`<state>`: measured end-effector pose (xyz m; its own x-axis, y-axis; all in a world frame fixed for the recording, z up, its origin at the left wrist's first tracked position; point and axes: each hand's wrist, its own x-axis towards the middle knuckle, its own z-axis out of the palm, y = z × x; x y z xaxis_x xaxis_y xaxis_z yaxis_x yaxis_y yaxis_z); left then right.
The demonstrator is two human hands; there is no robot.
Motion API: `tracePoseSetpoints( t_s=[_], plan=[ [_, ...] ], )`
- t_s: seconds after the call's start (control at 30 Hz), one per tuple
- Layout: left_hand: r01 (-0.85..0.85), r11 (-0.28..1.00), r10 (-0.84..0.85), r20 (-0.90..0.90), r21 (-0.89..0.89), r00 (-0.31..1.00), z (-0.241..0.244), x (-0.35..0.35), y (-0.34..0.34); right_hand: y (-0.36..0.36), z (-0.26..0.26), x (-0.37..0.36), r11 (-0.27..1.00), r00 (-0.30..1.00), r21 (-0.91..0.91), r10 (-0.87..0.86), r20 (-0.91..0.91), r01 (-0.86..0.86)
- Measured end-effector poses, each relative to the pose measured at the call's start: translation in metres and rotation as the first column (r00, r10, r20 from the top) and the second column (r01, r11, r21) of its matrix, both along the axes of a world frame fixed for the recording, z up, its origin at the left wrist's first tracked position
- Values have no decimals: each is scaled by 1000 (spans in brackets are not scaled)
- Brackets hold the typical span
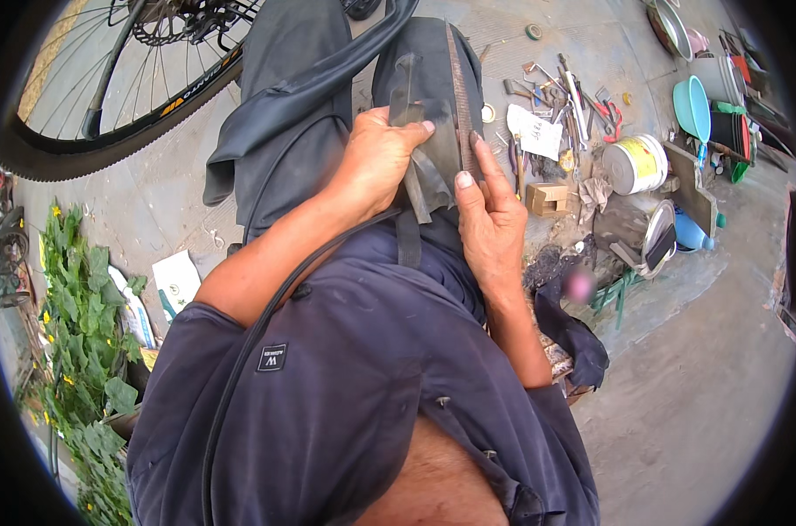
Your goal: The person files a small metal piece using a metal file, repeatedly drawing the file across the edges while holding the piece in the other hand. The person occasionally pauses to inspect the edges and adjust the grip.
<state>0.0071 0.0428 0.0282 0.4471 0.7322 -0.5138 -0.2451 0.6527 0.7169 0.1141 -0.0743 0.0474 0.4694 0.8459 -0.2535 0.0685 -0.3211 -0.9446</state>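
Note:
My left hand [377, 158] pinches a flat piece of dark rubber [437, 125] over my lap, the thumb pressed on top of it. Strips of the rubber hang down below the fingers. In my right hand [493, 220] is a long, tapering rusty blade [459, 79], with the index finger laid along it. Its narrow tip points away from me, and one long side lies close beside the rubber's right edge. Whether the blade is a saw or a file cannot be settled. A black bicycle inner tube [306, 89] drapes across my thighs.
A bicycle wheel [167, 121] stands at upper left. Several hand tools [562, 98] lie on the floor to the right, near a small cardboard box [547, 199], a white bucket [628, 164] and a turquoise basin [690, 108]. A leafy plant [82, 283] grows at left.

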Motion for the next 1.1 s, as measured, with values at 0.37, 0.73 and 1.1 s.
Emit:
tracePoseSetpoints(
  t_s=[0.37,0.73,1.1],
  plan=[
    [96,995,-87,188,-39,978,20,-5,-1,-28,7,-18,998,944,-9,59,326,-59],
    [68,988,-66,-20,136,998,-1,-5,-8,25,9,10,1000,962,-2,28,273,-29],
    [175,974,-165,-81,141,983,-7,-5,-14,3,1,2,996,923,-84,70,379,-41]
  ],
)
